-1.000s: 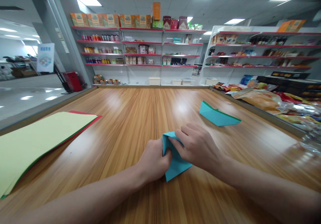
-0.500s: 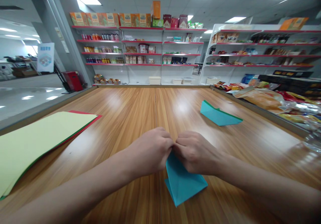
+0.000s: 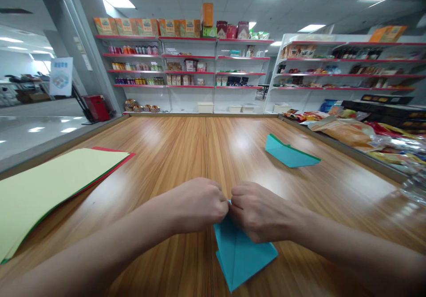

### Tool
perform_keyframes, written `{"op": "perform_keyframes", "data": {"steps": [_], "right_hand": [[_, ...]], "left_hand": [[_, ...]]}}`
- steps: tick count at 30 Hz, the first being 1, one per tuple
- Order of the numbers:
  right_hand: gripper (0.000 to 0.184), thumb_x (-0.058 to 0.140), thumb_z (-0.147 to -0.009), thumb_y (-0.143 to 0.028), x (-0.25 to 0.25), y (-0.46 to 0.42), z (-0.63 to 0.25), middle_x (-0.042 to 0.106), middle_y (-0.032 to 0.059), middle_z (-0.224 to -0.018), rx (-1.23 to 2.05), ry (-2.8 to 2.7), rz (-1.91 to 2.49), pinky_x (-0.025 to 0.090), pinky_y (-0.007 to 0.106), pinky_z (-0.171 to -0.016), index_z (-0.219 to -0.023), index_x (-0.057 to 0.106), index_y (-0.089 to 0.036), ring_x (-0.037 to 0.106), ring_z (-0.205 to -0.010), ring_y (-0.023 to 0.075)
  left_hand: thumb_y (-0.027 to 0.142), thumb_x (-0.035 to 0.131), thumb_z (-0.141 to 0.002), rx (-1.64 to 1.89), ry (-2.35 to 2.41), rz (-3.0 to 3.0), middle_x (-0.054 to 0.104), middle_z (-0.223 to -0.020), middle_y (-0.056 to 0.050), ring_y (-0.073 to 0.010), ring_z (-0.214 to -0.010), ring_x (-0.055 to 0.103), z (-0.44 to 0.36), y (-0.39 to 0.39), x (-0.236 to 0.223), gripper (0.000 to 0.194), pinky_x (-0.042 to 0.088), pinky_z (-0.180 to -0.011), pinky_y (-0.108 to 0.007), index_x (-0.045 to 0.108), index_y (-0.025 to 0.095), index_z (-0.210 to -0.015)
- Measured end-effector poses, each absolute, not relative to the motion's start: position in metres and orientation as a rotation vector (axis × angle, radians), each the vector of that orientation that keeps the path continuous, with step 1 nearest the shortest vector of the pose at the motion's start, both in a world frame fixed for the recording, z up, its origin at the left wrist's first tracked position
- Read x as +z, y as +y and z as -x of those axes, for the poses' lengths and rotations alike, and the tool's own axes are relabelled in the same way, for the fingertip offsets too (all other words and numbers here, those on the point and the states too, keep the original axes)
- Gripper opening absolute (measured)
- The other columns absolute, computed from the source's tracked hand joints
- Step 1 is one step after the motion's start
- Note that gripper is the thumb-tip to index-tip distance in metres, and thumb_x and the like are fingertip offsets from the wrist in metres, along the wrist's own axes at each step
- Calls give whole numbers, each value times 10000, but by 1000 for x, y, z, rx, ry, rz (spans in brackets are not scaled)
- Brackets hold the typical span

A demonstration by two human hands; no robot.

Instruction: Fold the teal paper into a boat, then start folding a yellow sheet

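Observation:
Both hands meet at the upper end of a folded piece of blue paper (image 3: pixel 244 255) on the wooden table. My left hand (image 3: pixel 201 203) is closed, pinching the paper's top from the left. Right beside it, my right hand (image 3: pixel 254 210) is closed on the same top edge, its knuckles almost touching the left ones. The paper spreads toward me in a folded wedge with a crease down its middle and a loose layer at its left side. The pinched part is hidden by the fingers. Farther off to the right lies a folded blue paper boat (image 3: pixel 291 155) with a green edge.
A stack of pale yellow, green and red paper sheets (image 3: pixel 63 181) lies at the left. Packaged snacks (image 3: pixel 346 130) are piled beyond the raised right table edge. Stocked shelves (image 3: pixel 189 70) stand behind the table (image 3: pixel 173 146).
The blue paper was held up folded, with a thumb in its opening; now it reaches lower, toward me. Both hands have come together at its top, then moved slightly nearer.

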State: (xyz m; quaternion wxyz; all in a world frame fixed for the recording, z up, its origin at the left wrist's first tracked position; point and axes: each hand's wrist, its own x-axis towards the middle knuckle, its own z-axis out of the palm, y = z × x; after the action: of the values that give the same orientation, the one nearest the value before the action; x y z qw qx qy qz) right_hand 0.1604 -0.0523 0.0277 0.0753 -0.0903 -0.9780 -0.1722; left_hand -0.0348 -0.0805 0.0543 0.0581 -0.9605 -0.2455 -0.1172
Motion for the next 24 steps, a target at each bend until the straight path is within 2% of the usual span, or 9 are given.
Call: {"op": "perform_keyframes", "data": {"steps": [2, 6, 10, 14, 17, 24], "right_hand": [[182, 497, -796, -154, 29, -53, -161, 567, 38, -546, -520, -2875, 363, 155, 330, -503, -621, 550, -162, 429, -505, 143], [159, 521, -819, -188, 35, -56, -162, 629, 60, -605, -544, -2815, 748, 147, 311, -498, -683, 598, -159, 482, -514, 155], [218, 518, -805, -114, 33, -52, -162, 669, 82, -604, -521, -2877, 1102, 129, 302, -470, -630, 640, -154, 513, -468, 153], [194, 521, -763, -52, 27, -45, -158, 697, 91, -665, -469, -2912, 1166, 164, 302, -460, -678, 670, -144, 590, -530, 177], [200, 515, -807, -82, 23, -44, -157, 705, 94, -691, -500, -2849, 1199, 214, 293, -460, -749, 691, -156, 630, -576, 202], [347, 440, -930, -213, 20, -42, -163, 689, 126, -640, -591, -2768, 1405, 291, 265, -437, -707, 701, -163, 654, -556, 231]], "left_hand": [[65, 462, -876, -146, -665, 2801, 611, -568, -36, -137, -516, 529, 35, -82, 57, 312, 363, -478, -263, 590, 134, -600], [92, 440, -906, -68, -856, 2766, 621, -573, -19, -113, -491, 540, 40, -80, 67, 321, 345, -454, -241, 591, 131, -626], [100, 462, -888, 32, -985, 2666, 657, -627, -60, -163, -542, 596, 45, -72, 69, 222, 362, -453, -256, 629, 106, -742], [78, 484, -861, 25, -1094, 2629, 680, -692, -85, -197, -609, 643, 42, -67, 56, 173, 398, -471, -256, 622, 115, -762], [70, 485, -847, 11, -1193, 2561, 679, -665, -90, -217, -563, 646, 38, -65, 45, 158, 371, -424, -259, 627, 112, -791], [32, 486, -771, 35, -1227, 2434, 653, -542, -107, -242, -463, 629, 47, -57, 35, 223, 308, -379, -257, 627, 121, -622]]}}
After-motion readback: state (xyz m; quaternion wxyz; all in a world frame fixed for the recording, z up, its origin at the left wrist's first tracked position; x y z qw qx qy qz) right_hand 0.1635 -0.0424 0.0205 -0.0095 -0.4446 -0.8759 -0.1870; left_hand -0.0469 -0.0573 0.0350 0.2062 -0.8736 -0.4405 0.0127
